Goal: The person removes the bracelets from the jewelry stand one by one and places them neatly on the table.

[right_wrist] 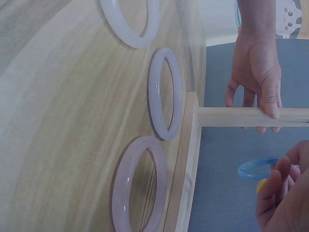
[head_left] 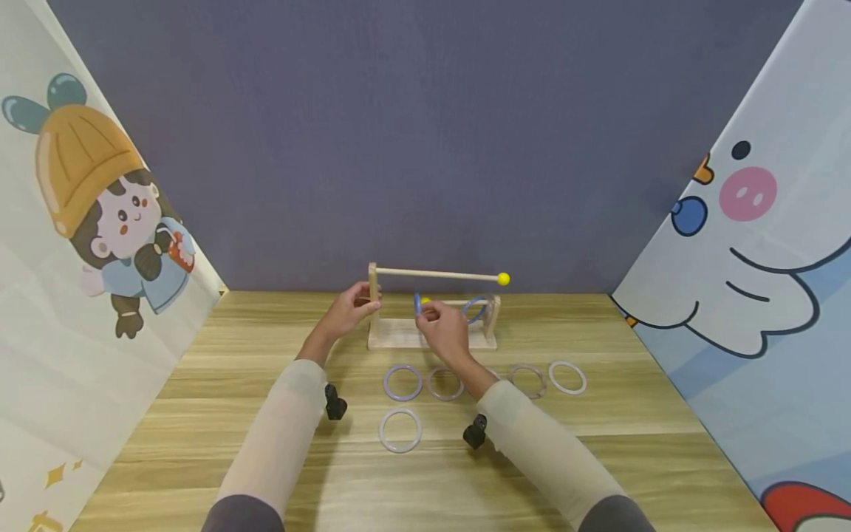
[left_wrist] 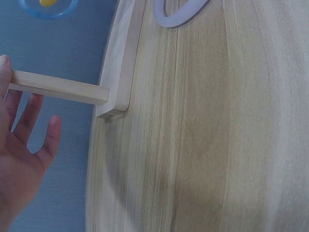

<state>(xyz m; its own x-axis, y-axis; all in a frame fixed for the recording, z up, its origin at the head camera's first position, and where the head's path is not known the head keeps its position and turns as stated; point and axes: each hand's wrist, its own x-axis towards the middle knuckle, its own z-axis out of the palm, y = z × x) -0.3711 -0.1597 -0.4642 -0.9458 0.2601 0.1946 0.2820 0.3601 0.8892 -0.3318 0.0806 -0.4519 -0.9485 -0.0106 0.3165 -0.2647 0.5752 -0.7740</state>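
A wooden two-tier bangle stand [head_left: 395, 337] has its tall left post gripped by my left hand [head_left: 345, 310], thumb on one side, fingers on the other. Between the thumb and fingers of my right hand [head_left: 444, 331] is a blue bangle [head_left: 417, 303]. It is held at the yellow ball end of the lower rod [head_left: 455, 302]; in the left wrist view the bangle [left_wrist: 34, 13] encircles the yellow ball [left_wrist: 47, 2]. A second blue bangle [head_left: 465, 308] hangs on that rod near the short right post. The upper rod [head_left: 432, 274] bears no bangle.
In front of the stand lie a purple bangle [head_left: 385, 384], a pink one [head_left: 444, 400], a brownish-pink one [head_left: 544, 384] and a white one [head_left: 572, 393]. Nearer to me is a pale bangle [head_left: 400, 451]. My right forearm partly hides another. A dark panel [head_left: 425, 148] rises behind the table.
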